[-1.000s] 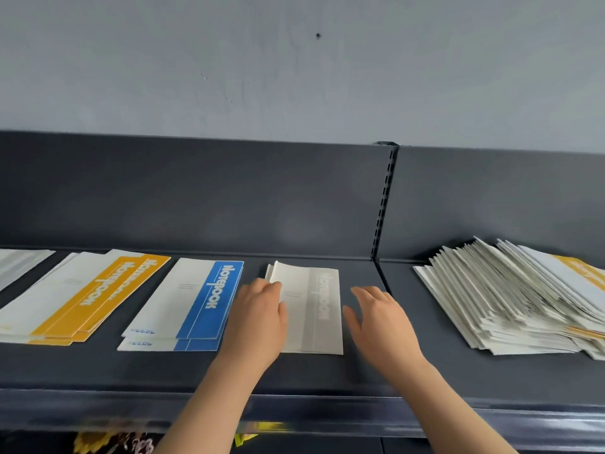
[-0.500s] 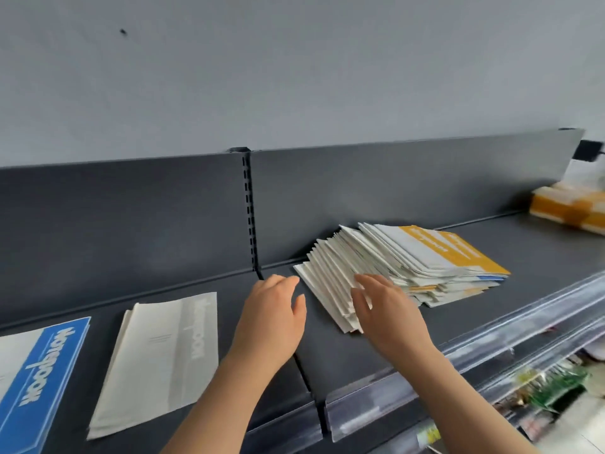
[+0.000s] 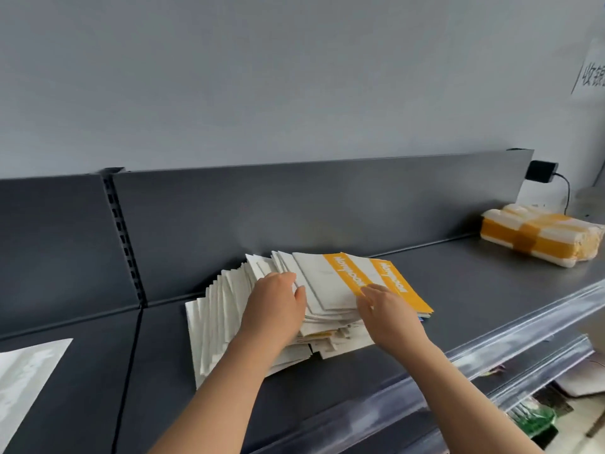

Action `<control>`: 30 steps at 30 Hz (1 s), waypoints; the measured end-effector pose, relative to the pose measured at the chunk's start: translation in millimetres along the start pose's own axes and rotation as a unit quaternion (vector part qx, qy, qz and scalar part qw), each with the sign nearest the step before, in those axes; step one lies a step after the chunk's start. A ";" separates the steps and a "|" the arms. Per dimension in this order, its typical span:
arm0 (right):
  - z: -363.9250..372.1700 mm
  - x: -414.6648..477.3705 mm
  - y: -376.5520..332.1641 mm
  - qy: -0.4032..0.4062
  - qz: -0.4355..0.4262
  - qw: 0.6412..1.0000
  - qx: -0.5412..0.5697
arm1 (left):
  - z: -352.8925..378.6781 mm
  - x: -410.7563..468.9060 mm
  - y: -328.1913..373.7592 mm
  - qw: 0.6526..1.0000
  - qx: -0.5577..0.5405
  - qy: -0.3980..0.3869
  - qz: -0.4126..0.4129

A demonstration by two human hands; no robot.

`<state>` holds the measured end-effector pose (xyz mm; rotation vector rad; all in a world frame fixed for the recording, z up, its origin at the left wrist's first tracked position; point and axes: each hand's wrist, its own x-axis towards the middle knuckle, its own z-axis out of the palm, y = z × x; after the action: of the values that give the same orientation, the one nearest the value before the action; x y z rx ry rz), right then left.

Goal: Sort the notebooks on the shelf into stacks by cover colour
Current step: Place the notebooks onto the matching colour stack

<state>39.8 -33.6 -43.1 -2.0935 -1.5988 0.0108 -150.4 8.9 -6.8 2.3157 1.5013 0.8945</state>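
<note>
Head view: the fanned pile (image 3: 219, 316) lay on the shelf (image 3: 474, 290). The left hand (image 3: 275, 312) rested open at its nine o'clock. The right hand (image 3: 389, 319) touched the top notebook (image 3: 317, 280) at five o'clock with straight fingers; neither gripped. The notebooks were probably light, floppy and slippery: pinch a free corner.

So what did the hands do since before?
Both hands went from the white notebook rightwards to the pile. The left hand now rests on its white covers; the right hand touches the top yellow notebook. Nothing is lifted; the pile looks unchanged.
</note>
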 end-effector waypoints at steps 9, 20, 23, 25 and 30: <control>4.6 -0.1 30.0 -0.030 -0.164 0.982 0.088 | 34.4 19.4 8.0 0.986 0.085 0.046 -0.136; 15.4 12.8 47.0 0.005 -0.122 0.981 0.150 | 29.7 19.9 10.2 0.974 0.032 0.076 -0.211; 15.3 12.7 46.2 -0.002 -0.131 0.981 0.146 | 29.1 17.8 9.4 0.974 -0.001 0.080 -0.214; 14.2 15.8 40.6 -0.013 -0.146 0.979 0.143 | 27.6 16.4 9.5 0.973 -0.016 0.079 -0.215; 17.6 20.5 27.9 -0.044 -0.176 0.976 0.119 | 20.1 14.1 9.4 0.968 -0.065 0.083 -0.227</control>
<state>66.0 -13.5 -63.5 -1.6307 -1.8992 0.1679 -127.2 19.8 -12.8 1.7317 1.8705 1.0338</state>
